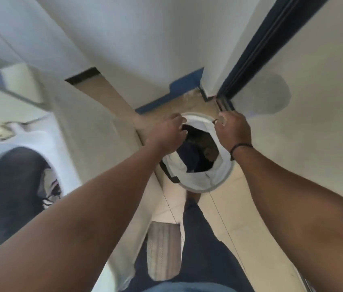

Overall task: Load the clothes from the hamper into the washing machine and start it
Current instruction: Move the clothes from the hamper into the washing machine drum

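Two hands over the hamper (198, 185) as we look down! Far left, the washing machine (8, 186) stands with its dark drum showing, something pale and patterned inside. Our left hand (166, 133) curls on the hamper's left rim, gripping the white liner (191, 178). Dark clothes (196, 150) sit inside the hamper on the floor. Our right hand (232, 131) pinches the liner's right edge, black band (240, 147) on that wrist.
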